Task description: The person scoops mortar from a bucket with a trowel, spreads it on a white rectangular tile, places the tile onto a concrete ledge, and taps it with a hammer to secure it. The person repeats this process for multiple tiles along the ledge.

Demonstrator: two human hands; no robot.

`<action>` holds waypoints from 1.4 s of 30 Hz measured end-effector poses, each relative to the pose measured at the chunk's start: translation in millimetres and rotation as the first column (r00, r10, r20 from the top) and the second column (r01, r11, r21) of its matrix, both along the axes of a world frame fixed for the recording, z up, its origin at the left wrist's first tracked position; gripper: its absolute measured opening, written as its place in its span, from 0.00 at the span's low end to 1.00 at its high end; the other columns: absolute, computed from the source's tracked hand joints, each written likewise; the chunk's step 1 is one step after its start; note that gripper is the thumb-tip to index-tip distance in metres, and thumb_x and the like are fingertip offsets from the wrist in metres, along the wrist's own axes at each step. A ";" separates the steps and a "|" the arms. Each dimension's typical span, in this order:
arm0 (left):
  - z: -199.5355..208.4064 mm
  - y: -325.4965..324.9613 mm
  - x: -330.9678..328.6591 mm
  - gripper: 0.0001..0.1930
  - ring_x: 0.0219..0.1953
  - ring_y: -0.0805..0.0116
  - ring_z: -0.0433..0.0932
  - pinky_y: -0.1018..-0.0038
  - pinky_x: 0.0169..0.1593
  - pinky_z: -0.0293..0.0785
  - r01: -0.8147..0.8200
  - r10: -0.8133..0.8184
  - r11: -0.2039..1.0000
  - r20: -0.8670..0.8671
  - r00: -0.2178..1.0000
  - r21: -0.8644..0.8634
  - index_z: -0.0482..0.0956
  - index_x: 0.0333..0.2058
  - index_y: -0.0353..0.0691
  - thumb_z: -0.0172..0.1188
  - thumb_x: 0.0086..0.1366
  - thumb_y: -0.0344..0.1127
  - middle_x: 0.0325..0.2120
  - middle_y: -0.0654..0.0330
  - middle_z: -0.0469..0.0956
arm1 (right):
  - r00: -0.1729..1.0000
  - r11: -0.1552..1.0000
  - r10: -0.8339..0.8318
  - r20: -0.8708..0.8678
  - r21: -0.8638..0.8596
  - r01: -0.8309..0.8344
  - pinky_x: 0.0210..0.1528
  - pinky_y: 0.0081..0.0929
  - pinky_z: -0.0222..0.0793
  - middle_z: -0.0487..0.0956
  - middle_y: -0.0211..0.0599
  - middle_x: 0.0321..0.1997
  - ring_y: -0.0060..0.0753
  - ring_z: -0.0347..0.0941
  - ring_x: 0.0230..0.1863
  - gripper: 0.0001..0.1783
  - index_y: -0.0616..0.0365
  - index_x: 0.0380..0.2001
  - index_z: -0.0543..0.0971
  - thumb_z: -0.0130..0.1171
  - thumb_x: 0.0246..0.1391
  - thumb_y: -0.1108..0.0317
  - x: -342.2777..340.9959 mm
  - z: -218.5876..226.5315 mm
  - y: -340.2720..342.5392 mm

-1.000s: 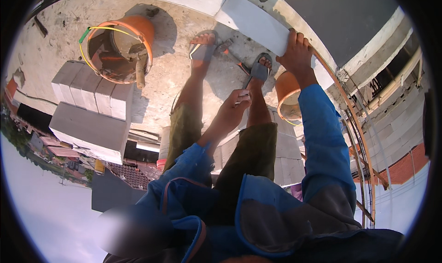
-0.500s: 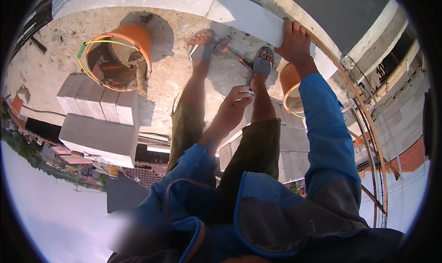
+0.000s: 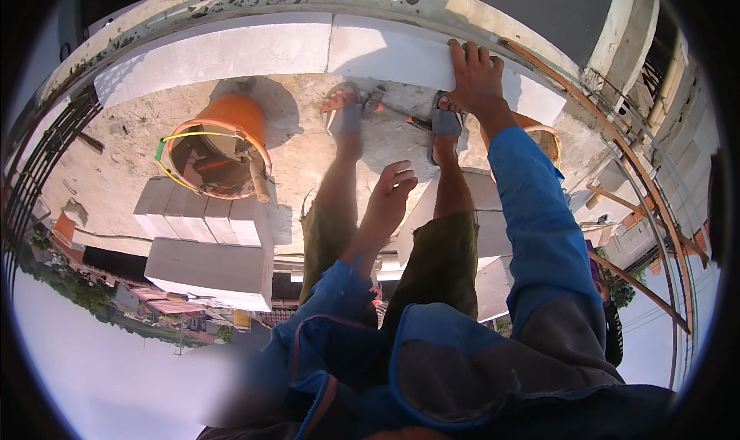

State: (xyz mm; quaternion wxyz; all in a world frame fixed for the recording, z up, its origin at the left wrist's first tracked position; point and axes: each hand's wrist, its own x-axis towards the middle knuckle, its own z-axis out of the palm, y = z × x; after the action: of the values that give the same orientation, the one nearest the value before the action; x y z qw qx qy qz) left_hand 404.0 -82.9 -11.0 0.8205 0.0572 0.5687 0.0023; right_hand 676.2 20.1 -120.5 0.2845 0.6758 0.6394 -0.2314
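White block (image 3: 397,53), lying end to end with another block (image 3: 223,51), wants light, even pressure from my right hand (image 3: 478,84), spread loosely over its edge, while my left hand (image 3: 389,199) hangs half-curled, whether around anything I cannot tell.

Passable over bare floor (image 3: 303,166) between orange bucket (image 3: 240,115) and left sandal (image 3: 346,122); likewise just ahead of left hand (image 3: 388,199). Obstructed ahead by pale block row (image 3: 231,56), low between sandals by hammer-like tool (image 3: 395,114), left by stacked blocks (image 3: 202,218), right by second bucket (image 3: 530,121).
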 end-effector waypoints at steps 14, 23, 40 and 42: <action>-2.0 26.3 -10.7 0.27 0.61 0.68 0.74 0.65 0.64 0.69 0.142 -0.133 0.986 -0.100 0.986 0.090 0.69 0.70 0.44 0.62 0.76 0.39 0.62 0.55 0.76 | 1.000 0.994 -0.019 -0.003 0.109 0.019 0.71 0.68 0.59 0.69 0.38 0.71 0.46 0.65 0.74 0.71 0.36 0.80 0.57 0.87 0.33 0.52 0.2 -8.7 -13.6; -13.2 63.3 -38.6 0.26 0.63 0.63 0.77 0.69 0.66 0.73 0.154 -0.086 0.884 -0.170 0.982 0.441 0.68 0.69 0.38 0.61 0.77 0.31 0.64 0.47 0.74 | 0.926 0.812 -0.006 -0.378 0.538 0.225 0.78 0.63 0.54 0.69 0.38 0.75 0.48 0.63 0.78 0.53 0.42 0.76 0.65 0.80 0.50 0.51 -25.1 27.1 -70.6; -130.7 221.7 16.2 0.48 0.72 0.42 0.69 0.51 0.75 0.64 0.345 -0.273 -0.829 -0.857 0.437 0.440 0.67 0.72 0.36 0.79 0.55 0.45 0.68 0.39 0.71 | 0.904 0.881 -0.289 -0.315 0.283 0.380 0.54 0.54 0.74 0.77 0.42 0.52 0.53 0.76 0.56 0.25 0.50 0.53 0.75 0.72 0.58 0.54 -47.9 -215.3 -324.2; -146.3 233.5 38.6 0.49 0.70 0.40 0.71 0.52 0.74 0.66 0.198 -0.460 -0.793 -0.779 0.426 0.576 0.65 0.73 0.34 0.78 0.58 0.47 0.68 0.37 0.71 | 0.858 0.876 -0.303 -0.413 0.234 0.422 0.51 0.54 0.75 0.78 0.44 0.50 0.55 0.78 0.53 0.24 0.52 0.51 0.74 0.71 0.59 0.55 -55.3 -220.4 -328.3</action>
State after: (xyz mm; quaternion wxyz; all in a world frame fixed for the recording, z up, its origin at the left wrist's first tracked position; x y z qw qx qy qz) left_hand 442.6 150.6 -157.3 0.2589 0.9627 0.0761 0.0176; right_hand 620.9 -308.2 -340.9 -0.0004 0.7670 0.5687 -0.2972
